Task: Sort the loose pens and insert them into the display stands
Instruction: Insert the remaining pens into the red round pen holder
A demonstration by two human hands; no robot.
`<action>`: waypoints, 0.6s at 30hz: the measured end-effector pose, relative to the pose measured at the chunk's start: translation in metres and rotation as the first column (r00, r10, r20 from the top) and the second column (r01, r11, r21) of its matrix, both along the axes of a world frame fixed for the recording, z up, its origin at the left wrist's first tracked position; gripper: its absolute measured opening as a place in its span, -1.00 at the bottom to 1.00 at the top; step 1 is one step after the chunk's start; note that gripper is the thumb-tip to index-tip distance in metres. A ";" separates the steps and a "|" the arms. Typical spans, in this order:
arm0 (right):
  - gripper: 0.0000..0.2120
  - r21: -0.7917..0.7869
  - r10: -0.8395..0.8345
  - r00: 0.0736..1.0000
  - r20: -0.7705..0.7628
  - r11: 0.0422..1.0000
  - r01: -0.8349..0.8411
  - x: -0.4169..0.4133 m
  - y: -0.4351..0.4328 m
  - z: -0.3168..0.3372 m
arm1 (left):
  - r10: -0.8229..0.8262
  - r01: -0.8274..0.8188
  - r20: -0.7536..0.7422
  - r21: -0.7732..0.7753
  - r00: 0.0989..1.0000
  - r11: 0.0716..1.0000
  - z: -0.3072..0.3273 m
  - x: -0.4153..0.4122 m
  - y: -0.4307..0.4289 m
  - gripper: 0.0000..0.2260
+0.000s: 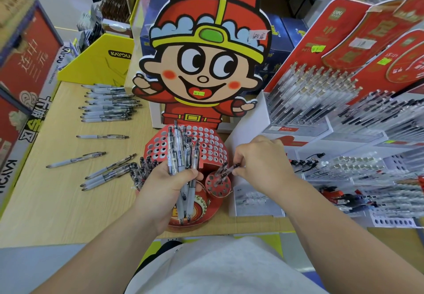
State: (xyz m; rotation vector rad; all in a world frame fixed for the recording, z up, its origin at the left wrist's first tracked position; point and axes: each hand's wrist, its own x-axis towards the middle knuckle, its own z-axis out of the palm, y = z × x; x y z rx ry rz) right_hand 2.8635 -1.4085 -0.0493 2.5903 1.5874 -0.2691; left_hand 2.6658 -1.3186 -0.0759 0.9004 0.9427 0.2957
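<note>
While the left hand [167,185] clutches a bundle of pens [183,163] as ready stock, the right hand [259,165] pinches a single pen [227,171], apparently feeding it into the red stand's small holed cup [218,184]

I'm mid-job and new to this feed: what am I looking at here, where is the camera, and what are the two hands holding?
There is no machine: a person works bare-handed, and the single picture comes from a camera on their head, looking down. The left hand grips a bundle of pens. The right hand pinches a single pen over the small round holder of the red perforated display stand, below a cartoon cardboard figure. More loose pens lie on the wooden table. Filled pen racks stand at right.
</note>
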 end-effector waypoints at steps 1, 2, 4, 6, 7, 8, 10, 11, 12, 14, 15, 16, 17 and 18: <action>-0.79 -0.016 0.009 1.000 0.020 1.000 -0.009 -0.001 0.001 -0.002 | -0.001 0.001 0.000 0.001 1.000 1.000 0.000 -0.001 0.000 -0.87; -0.78 -0.034 0.022 0.999 0.038 0.999 -0.021 -0.002 0.001 -0.004 | -0.001 0.001 0.002 0.000 1.000 1.000 0.000 -0.001 0.000 -0.87; -0.76 -0.069 0.043 0.997 0.060 0.997 -0.038 -0.005 0.002 -0.008 | -0.004 0.004 0.002 -0.002 1.000 1.000 0.000 -0.002 -0.001 -0.88; -0.74 -0.086 0.045 0.997 0.060 0.995 -0.040 -0.006 0.002 -0.010 | -0.011 0.011 0.006 -0.005 1.000 1.000 0.001 -0.003 -0.001 -0.88; -0.74 -0.086 0.047 0.997 0.061 0.995 -0.041 -0.007 0.002 -0.011 | -0.015 0.015 0.013 -0.007 1.000 1.000 0.001 -0.004 -0.002 -0.88; -0.74 -0.084 0.048 0.997 0.063 0.996 -0.043 -0.006 0.002 -0.011 | -0.020 0.020 0.020 -0.008 1.000 1.000 0.001 -0.005 -0.002 -0.87; -0.75 -0.072 0.051 0.997 0.060 0.996 -0.046 -0.006 0.003 -0.011 | -0.028 0.028 0.026 -0.004 0.999 1.000 0.002 -0.006 -0.002 -0.87; -0.75 -0.067 0.050 0.997 0.058 0.997 -0.046 -0.006 0.003 -0.012 | -0.032 0.032 0.029 0.000 0.999 0.999 0.003 -0.006 -0.002 -0.86; -0.76 -0.066 0.049 0.997 0.062 0.997 -0.045 -0.006 0.003 -0.012 | -0.036 0.036 0.032 0.003 0.999 0.999 0.004 -0.006 -0.003 -0.86; -0.75 -0.067 0.061 0.995 0.082 0.996 -0.055 -0.006 0.003 -0.014 | -0.040 0.039 0.037 0.007 0.999 0.999 0.006 -0.007 -0.003 -0.86; -0.75 -0.072 0.072 0.993 0.093 0.995 -0.065 -0.006 0.003 -0.014 | -0.043 0.042 0.038 0.011 0.998 0.999 0.007 -0.007 -0.004 -0.86; -0.74 -0.078 0.084 0.991 0.100 0.994 -0.076 -0.006 0.002 -0.014 | -0.047 0.046 0.040 0.014 0.998 0.999 0.008 -0.007 -0.005 -0.86; -0.74 -0.078 0.092 0.991 0.100 0.993 -0.085 -0.006 0.002 -0.013 | -0.050 0.049 0.043 0.014 0.998 0.999 0.008 -0.008 -0.005 -0.85; -0.72 -0.068 0.096 0.991 0.093 0.994 -0.090 -0.006 0.001 -0.013 | -0.051 0.051 0.046 0.010 0.998 0.999 0.009 -0.008 -0.006 -0.85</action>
